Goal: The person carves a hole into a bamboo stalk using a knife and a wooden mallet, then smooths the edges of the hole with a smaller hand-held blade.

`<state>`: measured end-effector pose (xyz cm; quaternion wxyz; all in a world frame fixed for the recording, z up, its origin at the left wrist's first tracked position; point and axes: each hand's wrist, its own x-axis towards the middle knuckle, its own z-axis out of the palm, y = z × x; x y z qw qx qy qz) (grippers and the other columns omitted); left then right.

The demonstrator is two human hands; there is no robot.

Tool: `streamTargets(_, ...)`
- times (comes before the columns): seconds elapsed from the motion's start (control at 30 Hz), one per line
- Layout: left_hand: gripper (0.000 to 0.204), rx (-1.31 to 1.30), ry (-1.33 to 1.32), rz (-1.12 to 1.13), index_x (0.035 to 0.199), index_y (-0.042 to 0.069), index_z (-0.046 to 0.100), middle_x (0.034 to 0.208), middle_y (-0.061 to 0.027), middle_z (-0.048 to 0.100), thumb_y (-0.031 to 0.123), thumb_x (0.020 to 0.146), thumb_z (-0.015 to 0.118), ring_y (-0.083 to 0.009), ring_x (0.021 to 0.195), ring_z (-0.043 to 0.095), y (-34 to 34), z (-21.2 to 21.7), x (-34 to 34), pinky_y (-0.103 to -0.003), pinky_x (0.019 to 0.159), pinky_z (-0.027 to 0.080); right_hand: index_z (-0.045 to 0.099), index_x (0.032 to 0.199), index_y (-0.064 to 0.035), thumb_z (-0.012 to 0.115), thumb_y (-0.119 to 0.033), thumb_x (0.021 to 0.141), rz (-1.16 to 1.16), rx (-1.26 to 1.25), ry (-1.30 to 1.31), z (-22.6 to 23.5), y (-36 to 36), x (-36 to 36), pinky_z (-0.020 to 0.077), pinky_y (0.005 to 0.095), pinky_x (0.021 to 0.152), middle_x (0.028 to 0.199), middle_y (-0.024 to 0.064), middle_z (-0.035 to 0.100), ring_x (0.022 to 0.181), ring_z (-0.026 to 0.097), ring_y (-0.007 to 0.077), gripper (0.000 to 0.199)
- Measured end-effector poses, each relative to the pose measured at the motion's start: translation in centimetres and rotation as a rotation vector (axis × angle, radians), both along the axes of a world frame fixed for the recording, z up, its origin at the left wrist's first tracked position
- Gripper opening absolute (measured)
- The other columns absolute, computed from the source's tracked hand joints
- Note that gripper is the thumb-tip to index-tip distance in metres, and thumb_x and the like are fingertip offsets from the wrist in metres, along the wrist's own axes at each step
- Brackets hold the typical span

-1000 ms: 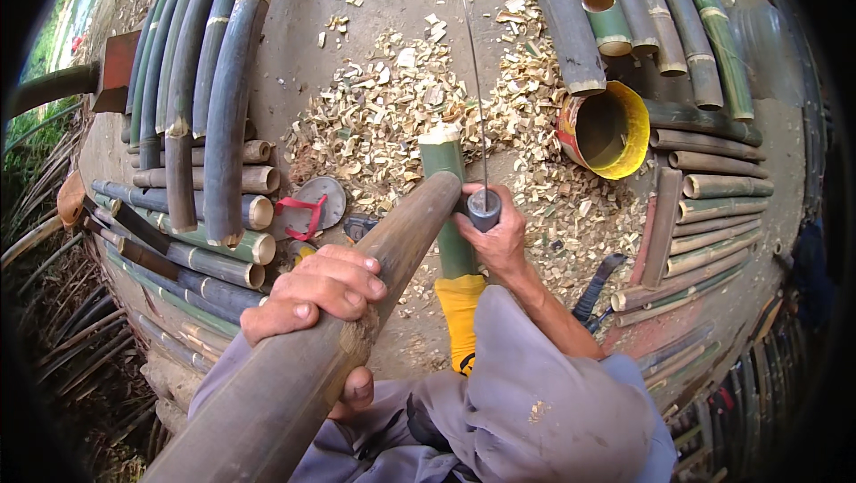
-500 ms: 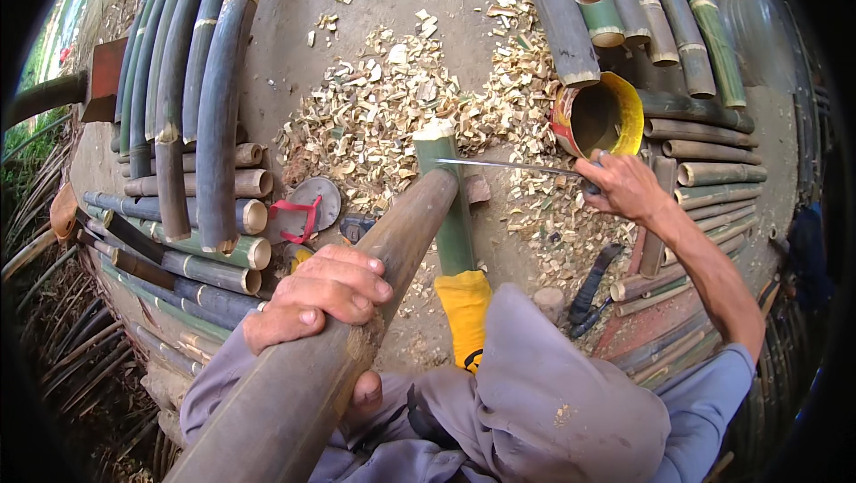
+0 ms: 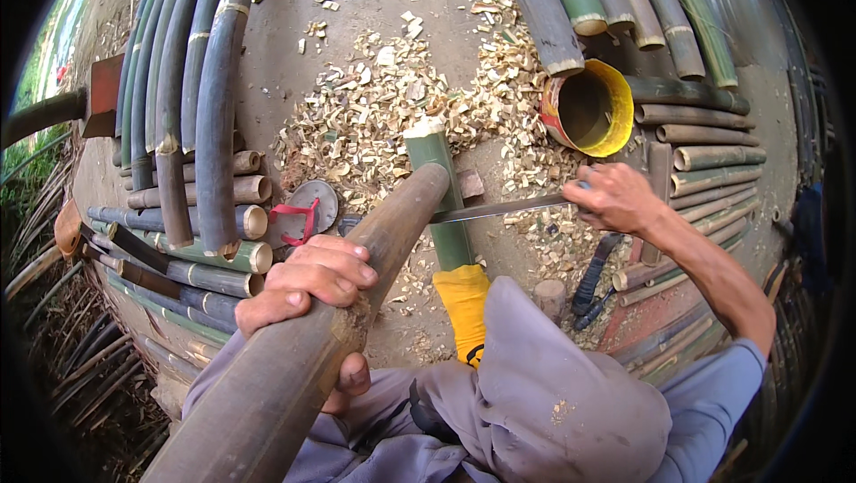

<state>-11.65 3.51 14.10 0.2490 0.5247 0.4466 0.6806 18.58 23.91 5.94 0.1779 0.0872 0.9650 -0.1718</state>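
My left hand [image 3: 312, 276] clasped pole [image 3: 290, 371] | right hand [image 3: 620, 198] gripped knife [image 3: 499, 209] beside it | seemingly trimming | next move wanted pole steady

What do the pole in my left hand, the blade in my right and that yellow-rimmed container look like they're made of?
The pole looks like bamboo: dull grey-brown, with a node partway along. The blade seems metal: thin, straight, greyish, faintly shiny. The container could be painted metal or plastic; its red outside and smooth yellow rim don't settle which.
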Motion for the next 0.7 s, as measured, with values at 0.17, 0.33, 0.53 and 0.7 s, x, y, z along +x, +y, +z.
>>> streamTargets(0.17,0.052,-0.048,-0.026,0.074,0.111,0.006,0.034,0.092,-0.0120,0.050,0.028,0.079,0.069,-0.0274,0.082,0.057,0.4,0.3,0.9,-0.048,0.077,0.046,0.050,0.099,-0.0120,0.066,-0.019,0.076,-0.171,-0.024,-0.103,-3.2,-1.3,3.2,0.0520,0.0383,0.055,0.086,0.0114,0.059,0.073,0.062,0.0251,0.030)
streamTargets(0.33,0.053,0.013,-0.053,0.160,0.112,0.006,0.039,0.087,-0.0088,0.050,0.036,0.077,0.066,-0.0237,0.077,0.055,1.4,-0.5,1.3,-0.043,0.074,0.045,0.049,0.112,-0.0043,0.063,-0.012,0.074,-0.588,-0.090,0.011,-3.3,-9.5,8.9,0.0512,0.0384,0.060,0.086,0.0139,0.055,0.070,0.058,0.0245,0.041)
streamTargets(0.53,0.056,0.071,-0.126,0.201,0.110,0.005,0.038,0.086,-0.0093,0.050,0.037,0.075,0.068,-0.0244,0.075,0.056,1.2,-1.0,0.2,-0.043,0.073,0.046,0.047,0.130,-0.0105,0.064,-0.005,0.076,-1.137,-0.070,0.343,-7.0,-21.5,3.4,0.0468,0.0425,0.073,0.104,0.0188,0.046,0.088,0.052,0.0302,0.057)
streamTargets(0.7,0.050,0.075,-0.189,0.128,0.115,0.003,0.039,0.090,-0.0130,0.048,0.028,0.078,0.059,-0.0255,0.081,0.053,1.9,-1.3,-0.3,-0.044,0.081,0.043,0.052,0.129,-0.0179,0.071,-0.011,0.075,-1.334,0.081,0.331,-11.8,-20.6,-0.8,0.0411,0.0448,0.083,0.103,0.0159,0.044,0.097,0.046,0.0319,0.057)
